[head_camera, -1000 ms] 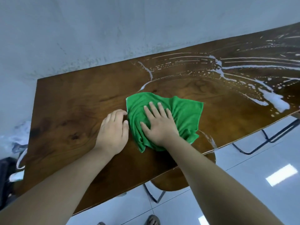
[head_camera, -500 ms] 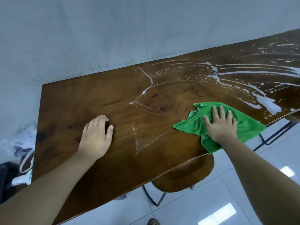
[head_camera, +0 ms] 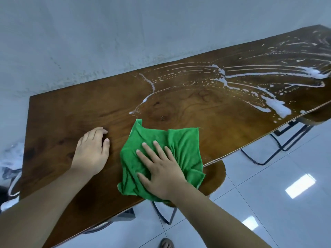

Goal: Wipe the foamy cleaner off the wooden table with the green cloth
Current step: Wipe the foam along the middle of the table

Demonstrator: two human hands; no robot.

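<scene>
A crumpled green cloth [head_camera: 180, 144] lies on the dark wooden table [head_camera: 71, 115] near its front edge. My right hand [head_camera: 161, 170] presses flat on the cloth's lower part, fingers spread. My left hand [head_camera: 91, 151] rests palm down on bare wood just left of the cloth, holding nothing. White foamy cleaner [head_camera: 275, 106] streaks the table's right half in long arcs, with thick blobs at the far right [head_camera: 313, 73]. A thin foam line [head_camera: 143, 102] curves down toward the cloth's top corner.
A wooden stool seat [head_camera: 215, 174] on black metal legs sits under the table's front edge. Another stool [head_camera: 313, 117] and a black frame stand at the right. A grey wall runs behind the table. White bags [head_camera: 10, 165] lie on the floor at the left.
My right hand has swept the cloth back to the left along the front edge, close to my left hand. The thin foam marks in front of my left hand are gone.
</scene>
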